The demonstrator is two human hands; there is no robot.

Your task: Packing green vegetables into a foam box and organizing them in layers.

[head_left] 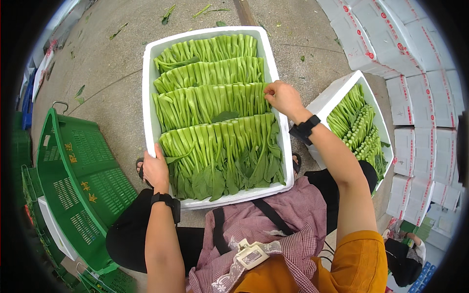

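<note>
A white foam box [147,97] in front of me holds several rows of choy sum [210,100], pale green stems upward and leaves lowest in the nearest row. My left hand [156,168] is closed over the box's left rim, close to the front row. At the right end of the third row from the back, my right hand [284,100] pinches a choy sum stem beside the wall. Its fingertips partly cover what they hold. Both wrists wear black bands.
A second foam box [317,100] with choy sum tilts at my right. A green plastic crate [90,171] stands at my left. Stacked white cartons [415,97] line the right side. Leaf scraps lie on the concrete floor [112,73]. Another person [405,259] is at the lower right.
</note>
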